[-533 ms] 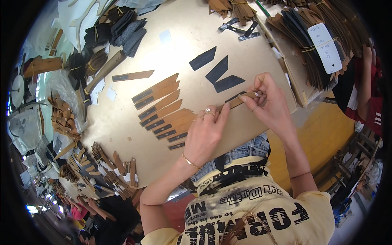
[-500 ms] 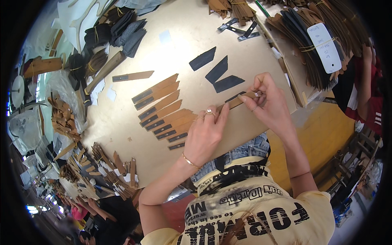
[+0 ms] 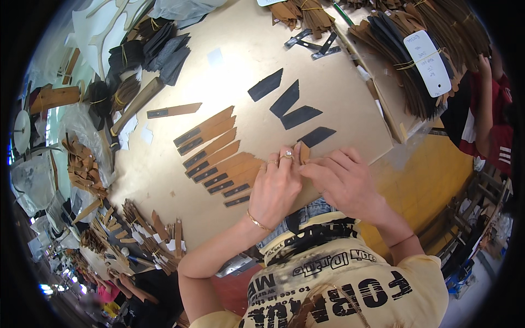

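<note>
My left hand point(image 3: 276, 188), wearing rings, is closed on a short brown leather strip point(image 3: 304, 152) near the table's front edge; only its tip shows. Thumb and fingers of my right hand point(image 3: 347, 183) pinch together at the same strip, and much of it is hidden between both hands. Just beyond lies a black slanted piece point(image 3: 317, 136), with more black pieces point(image 3: 285, 99) farther off. Left of my left hand, several brown leather strips point(image 3: 221, 150) lie fanned in a row, each with a black patch at one end. One similar strip point(image 3: 183, 109) lies apart behind them.
A mallet-like wooden tool point(image 3: 139, 104) and black bundles point(image 3: 164, 52) lie at the back left. Tied stacks of strips with a white tag point(image 3: 426, 63) stand at the right. Metal-looking dark bars point(image 3: 314, 44) lie at the back. Other people work at both sides.
My right hand has come left and nearer, close against my left hand. The brown strip has come off the nearest black piece, which now shows fully. The view has shifted slightly.
</note>
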### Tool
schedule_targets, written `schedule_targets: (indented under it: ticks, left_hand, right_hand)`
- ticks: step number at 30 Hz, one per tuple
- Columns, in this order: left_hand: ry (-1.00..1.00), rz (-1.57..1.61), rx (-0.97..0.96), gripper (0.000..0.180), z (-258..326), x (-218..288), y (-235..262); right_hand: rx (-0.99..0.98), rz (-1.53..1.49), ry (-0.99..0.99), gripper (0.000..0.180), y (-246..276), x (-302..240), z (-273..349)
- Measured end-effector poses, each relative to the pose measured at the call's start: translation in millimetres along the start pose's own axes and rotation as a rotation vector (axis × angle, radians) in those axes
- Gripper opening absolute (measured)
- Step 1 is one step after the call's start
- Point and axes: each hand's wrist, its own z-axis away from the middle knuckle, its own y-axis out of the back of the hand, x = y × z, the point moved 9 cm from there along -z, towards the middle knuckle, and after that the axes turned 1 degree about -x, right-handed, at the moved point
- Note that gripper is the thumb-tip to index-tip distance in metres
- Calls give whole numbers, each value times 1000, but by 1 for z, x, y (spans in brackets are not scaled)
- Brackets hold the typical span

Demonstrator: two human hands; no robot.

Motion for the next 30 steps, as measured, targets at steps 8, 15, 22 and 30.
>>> schedule_targets:
  ticks: [8, 15, 22, 30]
  left_hand:
    - [1, 44, -3, 55, 1, -2, 4]
    - [-6, 60, 15, 54, 0, -3, 6]
    - [-6, 64, 0, 54, 0, -4, 5]
    - [3, 88, 13, 54, 1, -5, 5]
  right_hand:
    - [307, -377, -513, 25, 14, 87, 7]
    - [314, -498, -574, 31, 6, 99, 9]
    - [302, -498, -588, 32, 6, 100, 8]
    - [319, -419, -542, 33, 6, 95, 9]
